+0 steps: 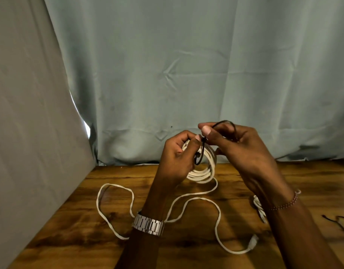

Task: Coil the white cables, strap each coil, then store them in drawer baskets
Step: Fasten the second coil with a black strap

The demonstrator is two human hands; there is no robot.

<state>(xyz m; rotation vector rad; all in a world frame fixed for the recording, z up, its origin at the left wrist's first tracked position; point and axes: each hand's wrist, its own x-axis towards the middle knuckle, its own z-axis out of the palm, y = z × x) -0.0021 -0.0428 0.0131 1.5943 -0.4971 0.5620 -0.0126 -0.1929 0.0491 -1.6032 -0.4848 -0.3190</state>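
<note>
My left hand grips a coil of white cable, held upright above the wooden table. My right hand pinches a thin black strap that loops over its fingers and runs down around the top of the coil. The uncoiled rest of the white cable trails in loose loops across the table and ends in a white connector at the front right. A second white cable bundle lies partly hidden under my right wrist.
More thin dark straps lie at the table's right edge. A pale blue-green curtain hangs right behind the table, and a grey cloth panel closes off the left side.
</note>
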